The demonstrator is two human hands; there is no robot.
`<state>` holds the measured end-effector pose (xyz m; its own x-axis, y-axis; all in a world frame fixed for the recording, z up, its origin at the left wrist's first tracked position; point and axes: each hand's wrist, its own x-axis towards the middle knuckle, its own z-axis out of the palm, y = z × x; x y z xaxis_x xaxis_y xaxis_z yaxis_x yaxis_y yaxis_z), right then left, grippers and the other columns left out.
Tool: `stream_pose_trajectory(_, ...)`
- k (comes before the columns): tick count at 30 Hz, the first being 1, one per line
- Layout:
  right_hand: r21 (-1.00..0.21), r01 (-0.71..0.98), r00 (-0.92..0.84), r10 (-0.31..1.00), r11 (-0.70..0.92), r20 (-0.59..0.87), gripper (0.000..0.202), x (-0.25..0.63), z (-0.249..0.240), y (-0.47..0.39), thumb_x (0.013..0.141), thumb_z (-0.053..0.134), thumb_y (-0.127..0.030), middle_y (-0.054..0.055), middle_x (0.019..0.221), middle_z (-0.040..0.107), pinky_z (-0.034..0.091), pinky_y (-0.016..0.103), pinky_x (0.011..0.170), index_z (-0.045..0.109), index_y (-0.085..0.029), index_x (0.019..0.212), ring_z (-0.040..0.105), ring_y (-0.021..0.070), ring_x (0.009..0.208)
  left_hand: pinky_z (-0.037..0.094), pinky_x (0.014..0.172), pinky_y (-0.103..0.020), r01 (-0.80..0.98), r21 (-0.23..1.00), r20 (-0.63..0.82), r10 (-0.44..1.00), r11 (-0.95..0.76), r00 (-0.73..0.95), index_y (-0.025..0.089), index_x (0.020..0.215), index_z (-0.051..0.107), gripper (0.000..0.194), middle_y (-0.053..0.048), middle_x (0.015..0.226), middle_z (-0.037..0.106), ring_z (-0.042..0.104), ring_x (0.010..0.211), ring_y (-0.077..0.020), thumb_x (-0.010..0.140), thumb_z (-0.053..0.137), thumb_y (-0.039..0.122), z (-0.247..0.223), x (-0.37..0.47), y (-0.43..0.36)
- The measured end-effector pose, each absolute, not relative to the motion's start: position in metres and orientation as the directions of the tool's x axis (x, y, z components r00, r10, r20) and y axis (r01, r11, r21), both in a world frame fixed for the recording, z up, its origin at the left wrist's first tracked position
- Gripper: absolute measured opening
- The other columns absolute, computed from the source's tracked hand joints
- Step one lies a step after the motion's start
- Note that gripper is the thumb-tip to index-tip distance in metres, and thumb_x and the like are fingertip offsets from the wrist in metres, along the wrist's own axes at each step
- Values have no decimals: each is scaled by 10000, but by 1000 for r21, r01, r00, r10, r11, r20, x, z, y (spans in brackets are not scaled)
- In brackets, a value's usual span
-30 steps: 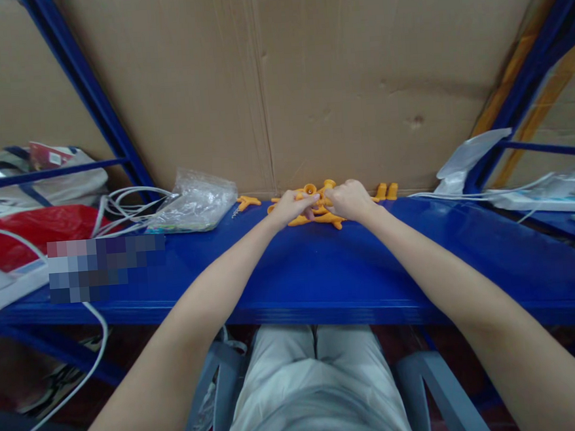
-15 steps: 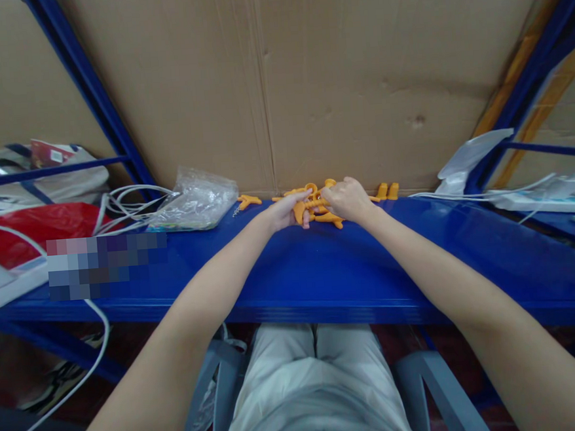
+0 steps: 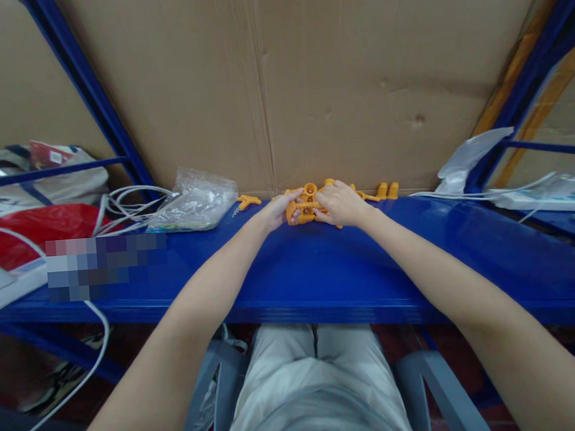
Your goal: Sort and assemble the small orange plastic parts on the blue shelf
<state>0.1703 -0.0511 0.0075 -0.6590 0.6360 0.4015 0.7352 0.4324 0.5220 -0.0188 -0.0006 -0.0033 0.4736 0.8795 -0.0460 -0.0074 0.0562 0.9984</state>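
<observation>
Near the back of the blue table, my left hand is closed on the left end of an orange plastic piece. On its right side, my right hand grips the same piece with bent fingers. Several orange parts lie behind and around both hands, among them a round cup-like one; my fingers partly cover them. A separate orange part rests to the left, and two small upright orange parts stand to the right.
A clear plastic bag lies left of the hands, beside white cables and a red bag. Cardboard closes off the back. At the right are a white power strip and blue shelf posts.
The held orange piece has turned and shifted slightly left and now shows round openings. My left hand moved a little left; my right hand's fingers have spread lower over the piece.
</observation>
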Motion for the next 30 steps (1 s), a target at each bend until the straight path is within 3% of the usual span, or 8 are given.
stream_pose_trajectory(5,525,736,-666,596,427,449,309,176,5,-44,1039,450,-288,150,969,723,301,380,864,673,-107,1153,585,269,948,352,411,-213,-65,995,-47,917,79,397,205,787,512,321,49,441,452,404,327,-98,1053,463,378,-3,-16,-3)
stream_pose_trajectory(12,462,822,-567,553,332,611,271,201,3,-31,976,459,-176,124,1001,709,302,466,992,671,-172,1144,557,279,982,309,391,-187,-201,973,-54,956,116,287,204,819,522,243,75,437,414,381,324,-87,1021,538,337,2,-19,-3)
stream_pose_trajectory(15,324,914,-406,604,246,686,255,230,2,-22,980,467,-247,157,1020,713,340,469,975,662,-152,1115,578,298,995,257,362,-167,-269,959,-51,987,91,153,201,810,517,244,85,426,398,327,307,-66,1035,482,289,6,-32,3)
stream_pose_trajectory(18,103,991,-135,694,87,707,308,264,-4,-16,992,461,-321,189,1066,720,398,452,936,645,-128,1147,620,315,1014,270,364,-156,-318,948,-10,999,20,33,183,847,565,154,85,449,442,347,318,-51,972,596,268,6,-47,11)
stream_pose_trajectory(21,-121,989,139,771,-80,621,329,298,-13,-13,983,505,-367,204,1123,731,461,431,905,655,-141,1169,658,323,1044,324,397,-148,-329,944,18,999,-33,-49,173,950,628,59,86,467,480,404,339,-49,923,650,220,5,-55,17)
stream_pose_trajectory(23,-241,957,266,819,-161,509,324,317,-20,-11,960,569,-377,187,1151,742,492,420,909,668,-170,1189,677,321,1072,359,422,-146,-321,946,26,997,-49,-77,174,1045,647,138,77,504,545,440,355,-48,909,658,192,4,-57,18)
stream_pose_trajectory(27,-398,887,400,820,-235,409,323,344,-30,-8,945,612,-324,203,1206,732,518,373,922,682,-137,1198,686,315,1140,413,452,-162,-315,947,46,996,-66,-72,177,1102,636,184,7,730,726,540,407,-53,921,654,207,6,-56,15)
stream_pose_trajectory(30,-447,855,440,824,-263,357,306,353,-33,-6,961,589,-306,218,1181,739,532,362,906,691,-104,1166,698,316,1133,407,444,-168,-269,958,80,994,-99,-77,177,1083,626,190,-48,964,777,648,503,-78,898,672,185,5,-55,14)
